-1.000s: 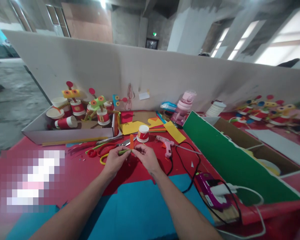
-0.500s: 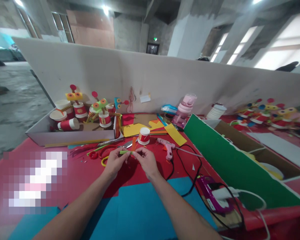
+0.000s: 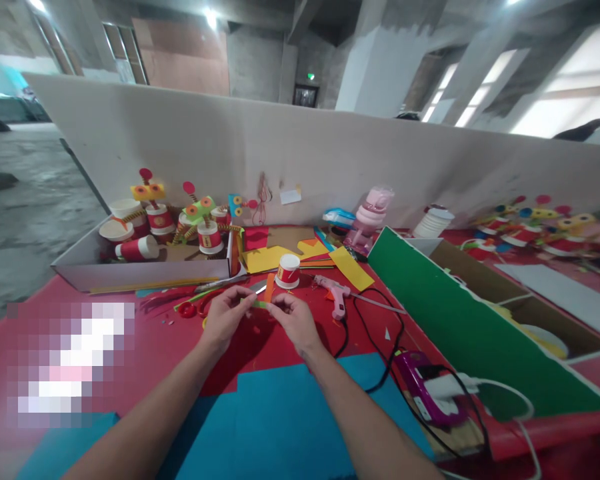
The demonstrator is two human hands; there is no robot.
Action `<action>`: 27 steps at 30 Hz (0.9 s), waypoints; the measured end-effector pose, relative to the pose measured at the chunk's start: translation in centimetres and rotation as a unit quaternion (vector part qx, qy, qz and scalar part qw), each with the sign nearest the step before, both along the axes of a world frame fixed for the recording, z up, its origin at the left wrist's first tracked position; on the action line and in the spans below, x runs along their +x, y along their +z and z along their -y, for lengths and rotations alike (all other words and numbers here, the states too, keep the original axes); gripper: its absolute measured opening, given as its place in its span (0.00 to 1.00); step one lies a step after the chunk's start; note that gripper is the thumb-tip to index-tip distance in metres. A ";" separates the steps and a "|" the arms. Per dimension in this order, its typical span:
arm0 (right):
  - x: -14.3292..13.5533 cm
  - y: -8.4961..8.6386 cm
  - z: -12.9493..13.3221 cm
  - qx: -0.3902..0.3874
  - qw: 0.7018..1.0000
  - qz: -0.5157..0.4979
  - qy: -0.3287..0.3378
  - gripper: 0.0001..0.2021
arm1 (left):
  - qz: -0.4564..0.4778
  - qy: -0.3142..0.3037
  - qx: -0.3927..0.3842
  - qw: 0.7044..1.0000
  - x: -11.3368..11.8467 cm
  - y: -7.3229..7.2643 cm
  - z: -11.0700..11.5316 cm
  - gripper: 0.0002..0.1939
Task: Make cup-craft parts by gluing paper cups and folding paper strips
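My left hand (image 3: 227, 315) and my right hand (image 3: 295, 321) are close together above the red table, fingertips pinched. Between them runs a narrow green paper strip (image 3: 261, 304). An orange paper strip (image 3: 270, 287) stands up from it by my right fingertips, the two meeting at an angle. Just beyond my hands a small red-and-white paper cup (image 3: 287, 272) sits upside down. Scissors lie partly hidden behind my left hand, with a blade (image 3: 261, 289) showing. To the right of my right hand rests a pink glue gun (image 3: 334, 293).
At the back left, a white box (image 3: 145, 279) holds several cup figures with spring necks. Yellow paper (image 3: 351, 267) and other coloured sheets lie behind the cup. A green-sided divided box (image 3: 430, 313), a purple power strip (image 3: 427, 390) and black cords occupy the right. Blue sheets (image 3: 290, 420) lie in front.
My left hand has shifted its grip slightly; its fingers now sit higher and cover more of the green strip's left end. The orange strip leans a little more to the right.
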State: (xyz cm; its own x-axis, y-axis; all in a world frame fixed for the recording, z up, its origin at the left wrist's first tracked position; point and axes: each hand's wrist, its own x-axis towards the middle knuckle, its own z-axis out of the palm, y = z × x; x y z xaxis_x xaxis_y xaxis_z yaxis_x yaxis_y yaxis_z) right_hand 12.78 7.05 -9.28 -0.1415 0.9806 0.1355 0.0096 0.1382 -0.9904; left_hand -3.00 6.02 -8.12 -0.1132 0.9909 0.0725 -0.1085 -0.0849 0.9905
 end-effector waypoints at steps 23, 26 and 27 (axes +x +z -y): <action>1.1 1.9 0.9 -0.079 0.972 0.022 0.221 0.10 | -0.009 -0.141 0.008 0.990 -2.5 1.8 0.0 0.10; 1.2 2.0 0.8 -0.077 0.972 0.018 0.222 0.10 | 0.007 -0.136 0.016 0.991 -2.4 1.4 -0.2 0.10; 1.1 2.0 0.7 -0.081 0.973 0.006 0.218 0.10 | 0.028 -0.131 0.013 0.991 -2.3 1.3 -0.3 0.10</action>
State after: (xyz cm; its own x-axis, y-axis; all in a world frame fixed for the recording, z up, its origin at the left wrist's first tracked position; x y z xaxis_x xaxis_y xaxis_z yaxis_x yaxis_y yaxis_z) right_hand 13.92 6.30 -7.31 -0.5491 0.8355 -0.0202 -0.0030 -0.0261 -0.9997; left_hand -5.29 6.32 -6.83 0.1439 0.9846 0.0996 -0.1846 -0.0722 0.9802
